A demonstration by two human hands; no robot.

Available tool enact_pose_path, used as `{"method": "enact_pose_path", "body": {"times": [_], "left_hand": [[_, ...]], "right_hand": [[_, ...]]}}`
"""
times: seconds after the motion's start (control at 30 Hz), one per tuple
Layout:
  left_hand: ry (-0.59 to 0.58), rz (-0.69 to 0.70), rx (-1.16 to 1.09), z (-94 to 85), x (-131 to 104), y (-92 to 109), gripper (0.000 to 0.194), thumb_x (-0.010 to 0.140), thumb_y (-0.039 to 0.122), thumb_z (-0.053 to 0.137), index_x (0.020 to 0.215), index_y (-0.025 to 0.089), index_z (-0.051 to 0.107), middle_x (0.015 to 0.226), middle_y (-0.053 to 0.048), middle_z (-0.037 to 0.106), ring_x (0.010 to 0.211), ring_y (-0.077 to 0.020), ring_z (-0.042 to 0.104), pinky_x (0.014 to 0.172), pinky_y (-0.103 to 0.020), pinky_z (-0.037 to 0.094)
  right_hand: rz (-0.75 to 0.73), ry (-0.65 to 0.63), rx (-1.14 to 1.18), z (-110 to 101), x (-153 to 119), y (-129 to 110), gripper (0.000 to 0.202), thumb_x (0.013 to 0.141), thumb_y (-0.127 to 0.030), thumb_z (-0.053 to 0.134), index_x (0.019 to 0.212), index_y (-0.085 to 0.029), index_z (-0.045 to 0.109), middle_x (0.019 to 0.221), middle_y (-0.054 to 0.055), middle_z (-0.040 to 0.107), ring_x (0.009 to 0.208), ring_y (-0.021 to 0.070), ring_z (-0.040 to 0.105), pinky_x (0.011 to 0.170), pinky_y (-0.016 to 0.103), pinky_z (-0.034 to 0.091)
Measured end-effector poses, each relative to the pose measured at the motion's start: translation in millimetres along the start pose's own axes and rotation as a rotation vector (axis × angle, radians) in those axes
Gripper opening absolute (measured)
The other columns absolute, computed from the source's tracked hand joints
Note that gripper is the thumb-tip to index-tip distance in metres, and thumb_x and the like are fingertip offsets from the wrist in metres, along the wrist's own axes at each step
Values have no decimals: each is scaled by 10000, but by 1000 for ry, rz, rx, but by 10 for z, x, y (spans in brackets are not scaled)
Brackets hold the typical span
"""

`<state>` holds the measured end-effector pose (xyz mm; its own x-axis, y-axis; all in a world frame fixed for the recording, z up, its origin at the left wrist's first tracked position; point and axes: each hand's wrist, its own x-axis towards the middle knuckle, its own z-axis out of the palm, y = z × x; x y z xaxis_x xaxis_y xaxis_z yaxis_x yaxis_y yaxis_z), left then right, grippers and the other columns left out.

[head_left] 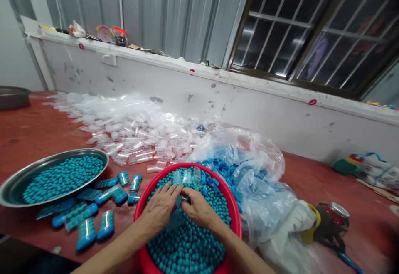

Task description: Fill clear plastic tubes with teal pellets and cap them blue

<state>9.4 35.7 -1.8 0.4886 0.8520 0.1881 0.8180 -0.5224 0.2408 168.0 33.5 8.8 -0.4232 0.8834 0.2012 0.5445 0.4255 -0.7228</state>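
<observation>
A red basin [237, 224] full of small teal balls [187, 245] stands at the front centre. Over the balls, my left hand [163, 205] has its fingers stretched out and pressed near a clear container. My right hand [198, 208] has its fingers curled round a clear container [181, 200], partly hidden between the two hands. Just beyond the fingers, clear containers [187, 177] lie on the balls. Blue caps [209, 181] rest inside the basin at its back right. Left of the basin, several filled containers with blue caps [106, 224] lie on the red table.
A metal bowl [104, 157] of teal balls stands at the left. Many clear containers [137, 137] are heaped behind. Plastic bags [264, 195] with blue caps lie right of the basin, near a red jar [338, 213]. A wall [249, 116] bounds the table's back.
</observation>
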Motion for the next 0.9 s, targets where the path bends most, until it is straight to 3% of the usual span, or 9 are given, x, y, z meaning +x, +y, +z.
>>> {"method": "enact_pose_path", "body": {"times": [0.1,0.2,0.37,0.43,0.53,0.6,0.7,0.77,0.9], "left_hand": [[-121,12,-238,-36,8,37,473,747,149,414,1217,196,411,1176,-67,542,1070,-207,480,909,-319,358],[-224,23,-450,-116,-10,67,269,738,198,425,978,201,548,941,-12,621,863,-163,549,758,-243,403],[-358,-53,-705,-175,-69,122,193,734,200,370,852,178,521,704,35,556,627,-112,505,556,-196,369],[-311,-75,-646,-174,-101,177,200,743,200,361,878,184,507,735,22,564,670,-125,521,593,-211,380],[-177,-67,-356,-177,-151,290,276,733,228,427,1003,214,480,932,-21,584,897,-189,529,763,-287,373],[-176,-83,-173,-171,-169,352,288,734,227,440,1021,219,470,997,-43,578,948,-224,521,795,-336,363],[-208,-110,-53,-131,-169,383,209,763,164,367,928,211,487,918,-43,602,872,-212,553,739,-323,380],[-195,-92,-42,-100,-172,360,199,762,144,351,891,211,488,870,-35,612,839,-198,562,703,-297,385],[-177,-13,-9,-107,-247,198,199,748,125,348,831,213,505,803,-25,620,761,-181,577,631,-266,385]], "right_hand": [[89,15,222,-55,-119,17,278,758,-125,408,964,-181,587,804,-2,591,737,137,532,687,245,415],[167,28,282,-105,-248,2,215,759,-150,452,902,-189,607,701,-24,553,640,116,500,605,219,399],[243,11,428,-107,-373,-16,114,749,-166,472,810,-179,567,624,-46,504,542,89,491,527,199,405],[302,33,478,-105,-356,-1,98,726,-171,479,801,-175,542,614,-52,489,496,82,482,480,196,413],[391,45,540,-145,-309,8,102,707,-207,486,799,-168,506,632,-53,466,431,69,436,377,187,392],[402,-5,510,-172,-304,-20,119,756,-270,456,823,-177,490,614,-60,442,407,65,405,345,178,362],[304,-59,354,-146,-355,-114,160,813,-326,429,881,-196,492,569,-72,415,419,66,384,389,179,328],[215,33,264,-81,-406,-176,140,820,-313,444,842,-191,511,571,-65,419,478,72,391,456,191,321],[242,125,401,22,-460,-177,67,784,-259,482,784,-194,465,532,-84,379,448,63,347,438,184,282]]}}
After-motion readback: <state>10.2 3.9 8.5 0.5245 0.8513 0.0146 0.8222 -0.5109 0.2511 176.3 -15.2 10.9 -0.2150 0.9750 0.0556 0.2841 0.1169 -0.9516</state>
